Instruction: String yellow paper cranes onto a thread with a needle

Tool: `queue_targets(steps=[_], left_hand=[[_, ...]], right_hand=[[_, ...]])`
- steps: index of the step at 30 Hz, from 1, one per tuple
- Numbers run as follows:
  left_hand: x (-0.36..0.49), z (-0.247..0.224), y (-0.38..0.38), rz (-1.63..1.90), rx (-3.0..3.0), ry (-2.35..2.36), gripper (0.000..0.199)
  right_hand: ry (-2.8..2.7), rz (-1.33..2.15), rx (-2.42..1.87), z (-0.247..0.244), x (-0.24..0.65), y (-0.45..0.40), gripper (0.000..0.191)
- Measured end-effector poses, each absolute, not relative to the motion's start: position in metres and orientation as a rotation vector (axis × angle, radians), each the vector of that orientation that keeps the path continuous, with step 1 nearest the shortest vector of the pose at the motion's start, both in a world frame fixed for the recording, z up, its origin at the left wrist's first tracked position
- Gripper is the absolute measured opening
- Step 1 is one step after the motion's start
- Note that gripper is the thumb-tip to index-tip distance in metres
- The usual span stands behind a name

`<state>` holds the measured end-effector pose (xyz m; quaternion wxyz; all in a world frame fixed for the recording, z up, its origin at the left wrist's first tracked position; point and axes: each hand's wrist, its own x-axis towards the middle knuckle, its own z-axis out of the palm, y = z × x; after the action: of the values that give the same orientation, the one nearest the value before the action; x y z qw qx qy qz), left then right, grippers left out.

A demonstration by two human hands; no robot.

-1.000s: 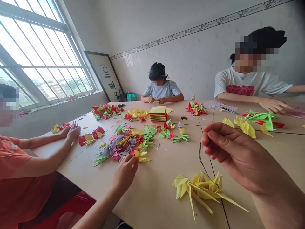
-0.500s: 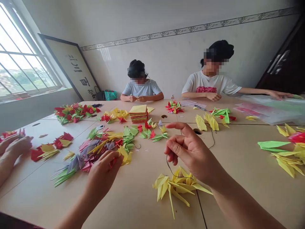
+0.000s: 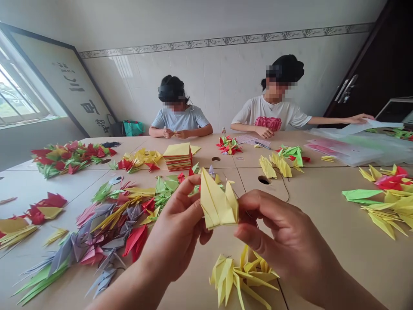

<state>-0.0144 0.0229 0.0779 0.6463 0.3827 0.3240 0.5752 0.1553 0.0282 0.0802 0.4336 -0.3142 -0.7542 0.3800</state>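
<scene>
A yellow folded paper piece (image 3: pixel 219 202) is held up at the centre, over the table. My left hand (image 3: pixel 180 224) pinches its left side between thumb and fingers. On its right edge, my right hand (image 3: pixel 280 232) has its fingers closed near the paper; what lies between those fingertips is too small to make out. Below the hands lies a cluster of yellow folded pieces (image 3: pixel 238 277). To the left spreads a mixed pile of grey, pink, red and green folded pieces (image 3: pixel 106 224).
Behind my hands stands a stack of square paper (image 3: pixel 177 161). Two people sit across the table (image 3: pixel 309 193); one reaches toward plastic sheets (image 3: pixel 351 148). Red and green pieces (image 3: pixel 69 157) lie at the back left, yellow ones (image 3: pixel 387 209) at the right.
My left hand has lifted a yellow piece to the centre. My right hand has come down and closed beside it. The view has shifted, and the hands at the far left are out of sight.
</scene>
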Motion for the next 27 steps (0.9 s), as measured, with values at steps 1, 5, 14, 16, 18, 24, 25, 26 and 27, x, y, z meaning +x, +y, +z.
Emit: queue_targets(steps=[1,5,14,16,18,24,25,26,27], left_hand=[[-0.015,0.074,0.025,1.275,0.835,0.714,0.021],[-0.02,0.067,0.031,1.144,0.764,0.655,0.007],[-0.021,0.058,0.029,1.247,1.086,0.759,0.009],[-0.022,0.054,0.03,1.313,1.179,0.828,0.017],[-0.023,0.052,0.03,1.45,1.21,0.904,0.018],[-0.024,0.064,0.016,1.519,1.364,0.829,0.05],[-0.024,0.066,0.014,1.482,1.416,0.807,0.057],[-0.024,0.067,0.012,1.436,1.472,0.803,0.057],[-0.025,0.069,0.011,1.385,1.521,0.814,0.048]], right_hand=[[-1.872,0.963,-0.804,0.08,0.153,0.029,0.006],[-1.816,1.026,-0.851,0.077,0.147,0.033,0.01],[-1.719,1.114,-0.878,0.071,0.143,0.037,0.018],[-1.691,1.071,-0.915,0.072,0.143,0.035,0.021],[-1.688,1.044,-0.935,0.073,0.145,0.034,0.023],[-1.725,1.016,-0.963,0.08,0.148,0.03,0.029],[-1.731,1.009,-0.96,0.08,0.147,0.03,0.032],[-1.744,1.003,-0.953,0.08,0.147,0.029,0.033],[-1.755,0.999,-0.947,0.08,0.146,0.029,0.032]])
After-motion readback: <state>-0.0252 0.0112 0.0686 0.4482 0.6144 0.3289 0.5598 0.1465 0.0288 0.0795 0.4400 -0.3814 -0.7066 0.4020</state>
